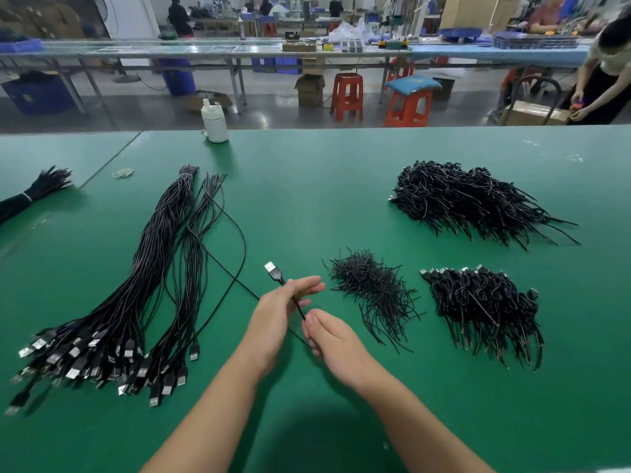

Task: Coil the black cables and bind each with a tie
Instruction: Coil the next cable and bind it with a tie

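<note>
Step in hand, as judged: the start of a coil on a single black cable (296, 303), held at frame centre above the green tabletop (341, 186). The USB plug (270, 267) stands up and to the left of the left hand (278, 310); the free length trails off left across the tabletop toward the loose cables (160, 261) lying in the left half of the frame.

To do it well: keep the plug end pinned in the left hand, feed the slack with the right, lay loops of even size, and keep the trailing run from snagging the loose cables. A tie from the pile of ties (372, 288), just right of the hands, would come only once the loops are gathered.

Left hand: thumb and curled fingers pinch the cable just below the plug, forefinger extended to the right, forearm rising from bottom centre.

Right hand (336, 343): fingertips pinch the cable lower down, knuckles toward the camera, forearm entering from lower right.

Finished bundles (481, 302) lie at centre right, a larger heap (467, 199) at upper right
</note>
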